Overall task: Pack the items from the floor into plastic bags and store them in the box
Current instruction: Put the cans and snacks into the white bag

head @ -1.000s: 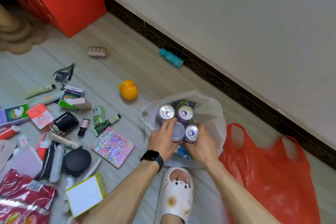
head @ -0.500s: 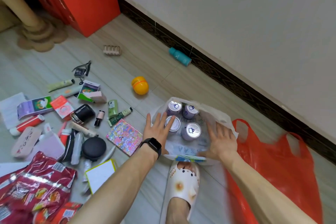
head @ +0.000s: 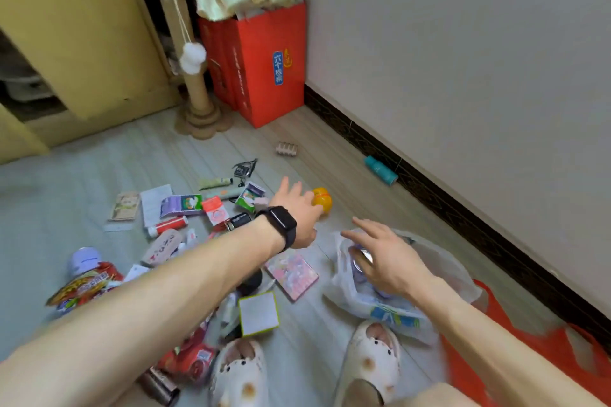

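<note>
A white plastic bag lies on the floor with silver-topped cans inside, mostly hidden by my right hand, which hovers open over them. My left hand, with a black watch on the wrist, stretches forward with fingers spread, its fingertips at a yellow-orange ball. It holds nothing. Many small items are scattered on the floor to the left. A red plastic bag lies flat at the lower right.
A red box stands in the far corner beside a cat scratching post. A teal bottle lies by the skirting board, a pink clip nearer. Snack bags, a pink booklet, a white card and my slippers crowd the near floor.
Both hands let go of the cans in the white bag. My left hand moved forward to the yellow-orange ball. The view tilted up, showing the corner and the whole red box.
</note>
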The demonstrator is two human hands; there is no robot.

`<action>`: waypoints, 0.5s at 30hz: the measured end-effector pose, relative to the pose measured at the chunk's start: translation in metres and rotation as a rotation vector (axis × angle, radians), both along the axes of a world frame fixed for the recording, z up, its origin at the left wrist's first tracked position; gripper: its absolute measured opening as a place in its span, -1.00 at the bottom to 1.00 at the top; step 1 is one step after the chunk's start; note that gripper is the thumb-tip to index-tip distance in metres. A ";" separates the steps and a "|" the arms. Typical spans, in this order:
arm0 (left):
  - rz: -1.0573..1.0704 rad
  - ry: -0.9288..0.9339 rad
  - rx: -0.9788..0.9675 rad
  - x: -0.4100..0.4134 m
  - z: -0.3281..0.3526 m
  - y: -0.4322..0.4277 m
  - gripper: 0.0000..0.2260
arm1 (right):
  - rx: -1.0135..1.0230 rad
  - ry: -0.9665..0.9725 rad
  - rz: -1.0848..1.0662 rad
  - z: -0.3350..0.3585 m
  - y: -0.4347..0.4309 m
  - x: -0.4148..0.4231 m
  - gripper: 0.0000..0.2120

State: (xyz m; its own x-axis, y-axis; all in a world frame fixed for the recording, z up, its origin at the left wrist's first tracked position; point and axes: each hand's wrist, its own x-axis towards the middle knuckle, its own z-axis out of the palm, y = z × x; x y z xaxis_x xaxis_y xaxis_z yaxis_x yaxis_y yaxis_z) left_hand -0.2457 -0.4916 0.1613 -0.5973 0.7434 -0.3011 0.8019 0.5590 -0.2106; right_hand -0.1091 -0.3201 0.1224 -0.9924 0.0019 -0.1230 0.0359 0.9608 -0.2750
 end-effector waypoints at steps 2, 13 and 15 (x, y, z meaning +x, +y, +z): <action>0.027 0.073 0.010 -0.016 0.030 -0.045 -0.59 | 0.051 0.061 0.127 0.026 -0.027 -0.030 -0.61; 0.813 -0.068 0.293 0.010 -0.034 -0.340 -0.59 | 0.030 0.153 0.588 0.034 -0.226 -0.127 -0.62; 0.935 -0.109 0.296 0.029 -0.068 -0.375 -0.59 | -0.030 0.087 0.622 0.003 -0.261 -0.125 -0.59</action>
State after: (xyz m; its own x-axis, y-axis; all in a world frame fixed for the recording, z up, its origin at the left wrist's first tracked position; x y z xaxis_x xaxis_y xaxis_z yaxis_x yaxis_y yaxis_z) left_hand -0.2168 -0.8665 0.0932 -0.9627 0.0404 -0.2677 0.0170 0.9959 0.0889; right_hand -0.2336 -0.5808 0.1253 -0.8132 -0.5811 -0.0330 -0.5508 0.7866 -0.2790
